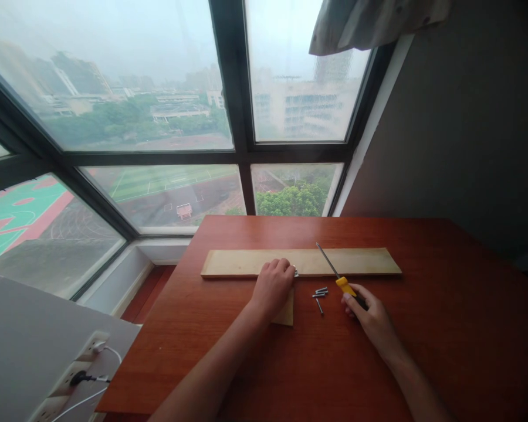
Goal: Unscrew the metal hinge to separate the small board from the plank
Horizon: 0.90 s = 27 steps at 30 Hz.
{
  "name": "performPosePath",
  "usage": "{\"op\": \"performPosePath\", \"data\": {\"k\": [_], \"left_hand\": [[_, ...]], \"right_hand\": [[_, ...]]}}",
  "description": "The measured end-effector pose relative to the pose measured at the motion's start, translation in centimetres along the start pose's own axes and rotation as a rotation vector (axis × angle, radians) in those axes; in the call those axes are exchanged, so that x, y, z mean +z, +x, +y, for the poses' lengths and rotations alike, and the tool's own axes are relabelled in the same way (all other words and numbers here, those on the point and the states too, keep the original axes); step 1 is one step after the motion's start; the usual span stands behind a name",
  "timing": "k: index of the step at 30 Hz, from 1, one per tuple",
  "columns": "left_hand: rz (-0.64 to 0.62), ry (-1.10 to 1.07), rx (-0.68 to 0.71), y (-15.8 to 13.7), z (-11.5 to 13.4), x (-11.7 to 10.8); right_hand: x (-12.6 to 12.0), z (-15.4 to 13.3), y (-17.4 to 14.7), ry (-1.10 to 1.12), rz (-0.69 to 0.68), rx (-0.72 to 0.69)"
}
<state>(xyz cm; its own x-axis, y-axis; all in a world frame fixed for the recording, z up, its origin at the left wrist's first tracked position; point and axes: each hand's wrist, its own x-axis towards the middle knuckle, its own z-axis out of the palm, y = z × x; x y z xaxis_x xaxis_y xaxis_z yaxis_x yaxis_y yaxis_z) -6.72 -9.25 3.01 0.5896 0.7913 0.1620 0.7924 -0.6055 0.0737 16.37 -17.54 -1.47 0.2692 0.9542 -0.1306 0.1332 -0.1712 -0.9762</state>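
My left hand [273, 284] is closed, with its fingers curled down where a long pale wooden board [347, 261] meets a shorter wooden piece [285, 315]. A small shiny metal piece [295, 271] peeks out at its fingertips; most of it is hidden. In my right hand [367, 310] is a screwdriver [344, 285] with a yellow and black handle, its shaft pointing up and left over the long board. Several screws [320, 292] lie loose on the table between my hands.
The reddish-brown wooden table [422, 340] carries all of this. Beyond it stand large windows with a dark frame [242, 157]. Wall sockets [73, 378] with plugged-in cables are at the lower left. A curtain [369, 23] hangs at the top right.
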Motion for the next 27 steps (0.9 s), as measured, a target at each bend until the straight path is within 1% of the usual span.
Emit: {"op": "performPosePath", "data": {"k": [4,9,12,16,19,21,25,27], "left_hand": [[-0.020,-0.006,0.072,-0.4,0.5,0.0],[-0.122,-0.055,0.138,-0.6,2.0,0.2],[-0.126,-0.084,0.112,-1.0,2.6,0.0],[-0.055,-0.077,0.028,-2.2,2.5,-0.4],[-0.016,-0.029,-0.033,-3.6,1.7,-0.4],[0.011,-0.002,-0.085,-4.5,0.7,-0.4],[0.048,0.025,-0.168,-6.4,-2.1,-0.6],[0.088,0.022,-0.206,-7.1,-3.5,-1.0]], "right_hand": [[0.0,0.0,0.0,0.004,-0.002,0.002],[0.0,0.1,0.1,-0.005,0.006,-0.004],[0.0,0.2,0.1,0.000,0.012,0.002],[0.1,0.0,0.0,0.012,0.012,0.001],[0.0,0.0,-0.1,0.013,0.006,0.004],[0.0,0.1,-0.1,0.004,0.000,0.005],[-0.2,0.5,0.0,-0.024,-0.019,0.004],[-0.2,0.7,0.0,-0.031,-0.025,0.007]]}}
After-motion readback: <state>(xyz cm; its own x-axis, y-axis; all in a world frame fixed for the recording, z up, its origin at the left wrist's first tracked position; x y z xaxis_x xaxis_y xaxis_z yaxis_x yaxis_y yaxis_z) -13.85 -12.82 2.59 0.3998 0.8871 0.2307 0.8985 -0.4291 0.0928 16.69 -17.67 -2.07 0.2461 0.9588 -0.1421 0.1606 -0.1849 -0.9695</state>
